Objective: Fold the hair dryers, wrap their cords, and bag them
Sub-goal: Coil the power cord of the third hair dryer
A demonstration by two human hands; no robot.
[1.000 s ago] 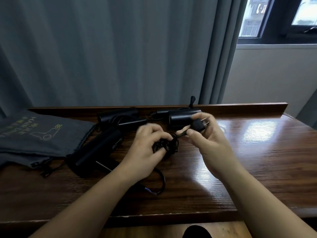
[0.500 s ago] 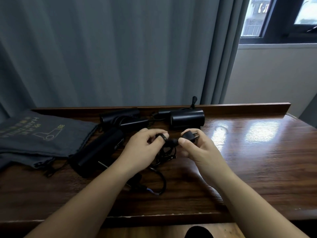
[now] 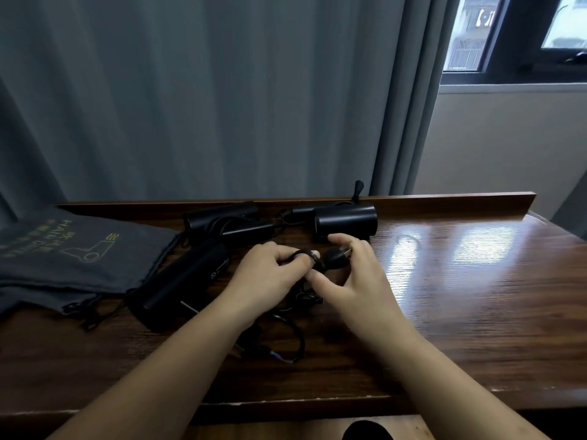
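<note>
My left hand (image 3: 270, 274) grips the bundled black cord (image 3: 305, 292) of a black hair dryer (image 3: 182, 281) that lies on the wooden table to its left; a loop of cord sits over my fingers. My right hand (image 3: 359, 274) holds the cord's plug (image 3: 336, 258) between thumb and fingers, close against my left hand. More cord curls on the table under my left wrist (image 3: 286, 338). Two other black dryers lie at the back: one at centre left (image 3: 228, 220), one at centre right (image 3: 346, 222). Grey drawstring bags (image 3: 63, 255) lie at the left.
The table (image 3: 460, 296) has a raised wooden lip (image 3: 444, 203) along its back edge. A grey curtain hangs behind it and a window is at the upper right. A dark round object (image 3: 367, 430) shows below the table's front edge.
Both hands have sunk toward the table. My right hand brought the plug in from the right until it sits against my left hand and the cord bundle.
</note>
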